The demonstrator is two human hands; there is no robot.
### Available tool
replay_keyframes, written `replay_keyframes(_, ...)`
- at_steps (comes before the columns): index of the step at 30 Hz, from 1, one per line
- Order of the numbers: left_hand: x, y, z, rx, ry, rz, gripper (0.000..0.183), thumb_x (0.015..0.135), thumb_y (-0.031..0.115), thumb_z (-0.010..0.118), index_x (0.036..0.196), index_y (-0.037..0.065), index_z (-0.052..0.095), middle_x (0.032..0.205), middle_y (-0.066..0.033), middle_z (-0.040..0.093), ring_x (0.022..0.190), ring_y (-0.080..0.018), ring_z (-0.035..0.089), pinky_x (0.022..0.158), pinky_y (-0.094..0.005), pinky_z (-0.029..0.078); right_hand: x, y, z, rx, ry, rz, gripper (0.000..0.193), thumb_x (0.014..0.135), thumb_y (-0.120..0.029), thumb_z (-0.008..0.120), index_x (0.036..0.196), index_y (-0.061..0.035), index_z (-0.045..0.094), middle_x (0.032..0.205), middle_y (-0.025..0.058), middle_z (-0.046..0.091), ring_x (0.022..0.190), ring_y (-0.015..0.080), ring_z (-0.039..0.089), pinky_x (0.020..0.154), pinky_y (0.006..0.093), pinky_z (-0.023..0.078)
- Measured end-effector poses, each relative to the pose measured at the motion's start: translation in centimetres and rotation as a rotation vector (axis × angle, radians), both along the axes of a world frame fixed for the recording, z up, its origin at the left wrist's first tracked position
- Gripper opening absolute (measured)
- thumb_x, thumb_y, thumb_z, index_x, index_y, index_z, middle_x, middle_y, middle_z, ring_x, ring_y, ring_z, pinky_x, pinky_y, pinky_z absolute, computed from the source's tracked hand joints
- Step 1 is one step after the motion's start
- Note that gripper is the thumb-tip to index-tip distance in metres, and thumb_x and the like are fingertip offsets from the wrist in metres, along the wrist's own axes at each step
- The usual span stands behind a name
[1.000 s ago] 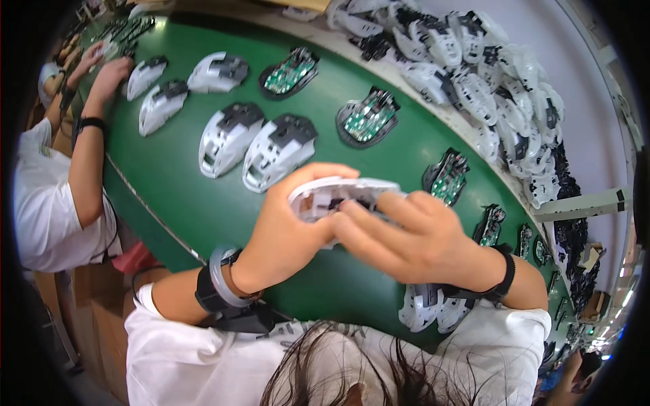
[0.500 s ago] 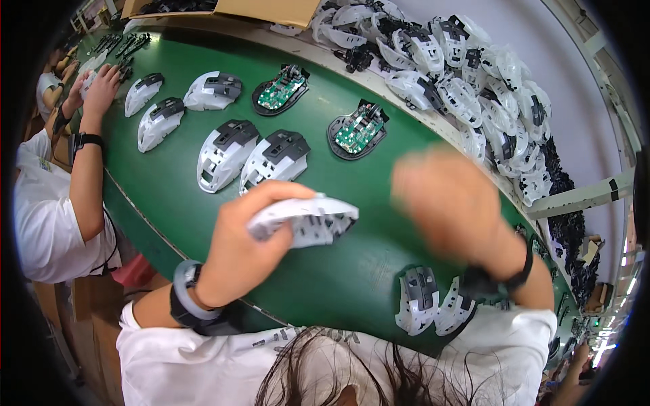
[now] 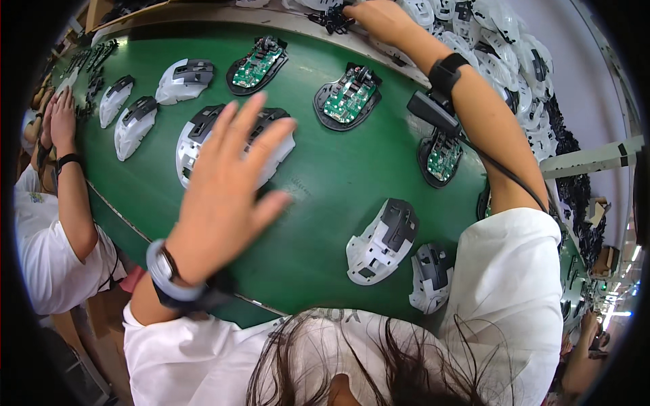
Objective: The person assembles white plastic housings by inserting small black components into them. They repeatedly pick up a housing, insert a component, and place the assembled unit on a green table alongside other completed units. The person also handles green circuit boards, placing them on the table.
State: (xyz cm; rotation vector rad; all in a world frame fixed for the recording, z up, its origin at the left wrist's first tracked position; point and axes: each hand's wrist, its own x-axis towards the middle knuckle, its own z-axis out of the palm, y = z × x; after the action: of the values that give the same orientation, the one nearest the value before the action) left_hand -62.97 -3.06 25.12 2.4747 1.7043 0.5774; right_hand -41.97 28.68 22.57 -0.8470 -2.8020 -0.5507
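Starting nearest the wearer, a white-and-grey mouse top shell [image 3: 382,240] lies on the green desk [image 3: 325,183], a smaller shell [image 3: 430,277] just beside it at the near edge. Above these the left hand [image 3: 227,179] hovers flat, its grip wide, fingers [image 3: 238,128] spread and holding nothing, over a pair of white mouse shells [image 3: 198,128] lying side by side; I cannot tell whether the fingertips touch them. These shells look like thin moulded plastic: light, stiff, smooth enough to slip, with slim edges that could crack if squeezed, so the two long flanks seem the safest place to pinch. Their long axis runs from lower left to upper right, dark button ends towards the far side. Further off, two open mouse bases with green circuit boards [image 3: 349,101] lie well apart. Farthest, the right hand [image 3: 379,17] reaches into the heap of white shells [image 3: 501,47] past the desk's far rim; its grip is partly out of view, so I cannot tell its state.
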Motion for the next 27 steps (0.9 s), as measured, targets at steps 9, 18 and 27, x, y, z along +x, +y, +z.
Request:
replay_keyframes(9, -3.6, -1.2, -0.5, 0.080, -0.280, 0.025, 0.070, 0.072, 0.020, 0.073, 0.135, 0.008, 0.043, 0.122, -0.0178, 0.054, 0.112, -0.0339, 0.053, 0.091, -0.0397, 0.043, 2.4, -3.1, 2.9, -0.138, 0.644, -0.091, 0.015, 0.082, -0.014, 0.056, 0.087, -0.0022, 0.064, 0.081, 0.0211, 0.062, 0.079, 0.0367, 0.060, 0.072, 0.0448, 0.048)
replay_keyframes(18, -0.1, 0.1, 0.9, -0.954, -1.777, -0.097, 0.056, 0.096, 0.039, 0.038, 0.132, -0.004, 0.043, 0.114, -0.0164, 0.060, 0.098, -0.0280, 0.062, 0.075, -0.0334, 0.054, 0.7, -24.0, 6.1, -0.579, 0.789, 0.338, 0.017, 0.068, -0.004, 0.076, 0.083, -0.0035, 0.068, 0.106, 0.0107, 0.067, 0.104, 0.0280, 0.062, 0.089, 0.0354, 0.049)
replay_keyframes(27, 1.2, 0.4, -0.6, -0.877, -1.686, -0.075, 0.051, 0.096, 0.025, 0.047, 0.141, 0.007, 0.030, 0.125, -0.0108, 0.053, 0.101, -0.0236, 0.062, 0.077, -0.0328, 0.053, 1.4, -26.3, 4.7, 0.270, 0.456, 0.488, 0.018, 0.070, -0.011, 0.072, 0.081, -0.0008, 0.062, 0.097, 0.0110, 0.065, 0.091, 0.0278, 0.063, 0.080, 0.0376, 0.049)
